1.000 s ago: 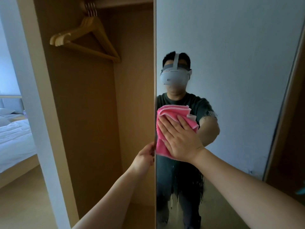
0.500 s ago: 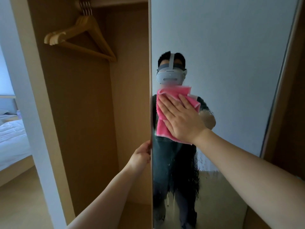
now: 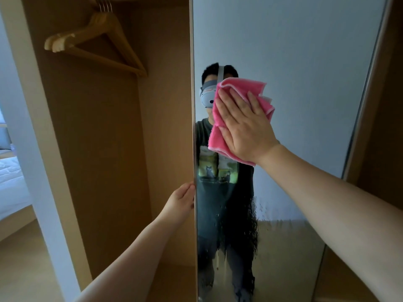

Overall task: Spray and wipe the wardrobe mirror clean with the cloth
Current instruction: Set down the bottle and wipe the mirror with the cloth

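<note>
The right hand (image 3: 244, 125) presses a folded pink cloth (image 3: 239, 101) flat against the wardrobe mirror (image 3: 305, 83), palm spread and fingers extended. It is no closed grip: the cloth is simply pinned between palm and glass. The cloth sits on the mirror's upper-middle part, near its left edge. The left hand (image 3: 182, 201) is curled around that same edge, lower down, and appears to be steadying the open door, though the fingers behind the panel are hidden.

The relation that matters: the unwiped area lies below the cloth. Droplets and streaks of spray (image 3: 253, 216) cling to the lower part of the mirror, well below the right hand, while the glass beside and above the cloth looks clear. The mirror's long axis runs vertically, so I judge that the next strokes need to travel downward along it. The right hand is the one to make them, since the left is occupied at the edge.
</note>
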Available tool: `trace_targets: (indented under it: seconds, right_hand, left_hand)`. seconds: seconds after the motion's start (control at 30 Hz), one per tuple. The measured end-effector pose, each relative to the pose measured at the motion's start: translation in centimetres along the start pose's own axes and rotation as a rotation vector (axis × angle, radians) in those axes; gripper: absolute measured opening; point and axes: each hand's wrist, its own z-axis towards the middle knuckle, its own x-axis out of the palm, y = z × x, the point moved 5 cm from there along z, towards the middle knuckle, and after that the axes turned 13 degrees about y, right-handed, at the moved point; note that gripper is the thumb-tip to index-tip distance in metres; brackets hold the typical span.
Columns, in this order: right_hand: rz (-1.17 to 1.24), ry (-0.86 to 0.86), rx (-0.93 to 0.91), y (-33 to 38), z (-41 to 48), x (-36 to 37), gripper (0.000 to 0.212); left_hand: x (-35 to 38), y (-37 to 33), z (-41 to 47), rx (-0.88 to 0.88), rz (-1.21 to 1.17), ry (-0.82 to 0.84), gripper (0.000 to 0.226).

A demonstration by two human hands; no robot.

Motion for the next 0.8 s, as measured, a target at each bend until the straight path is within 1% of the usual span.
trace_targets:
  seconds: [0.17, 0.3, 0.6, 0.7, 0.8]
  right_hand:
    - [0.001, -0.008, 0.002, 0.1, -0.4, 0.1, 0.060]
    - [0.019, -0.008, 0.022, 0.3, -1.0, 0.4, 0.060]
    - [0.053, -0.015, 0.075, 1.3, -4.3, 2.2, 0.061]
    - [0.058, -0.016, 0.087, 1.9, -6.2, 3.2, 0.061]
    - [0.063, -0.013, 0.096, 2.6, -8.3, 4.4, 0.062]
  left_hand:
    - [-0.1, 0.1, 0.0, 0.027, 0.053, -0.003, 0.031]
    - [-0.1, 0.0, 0.0, 0.043, 0.088, -0.010, 0.040]
    - [-0.5, 0.1, 0.5, 0.047, 0.200, -0.045, 0.041]
    - [-0.5, 0.2, 0.5, 0.046, 0.217, -0.045, 0.041]
    - [-0.3, 0.1, 0.6, 0.076, 0.215, -0.082, 0.039]
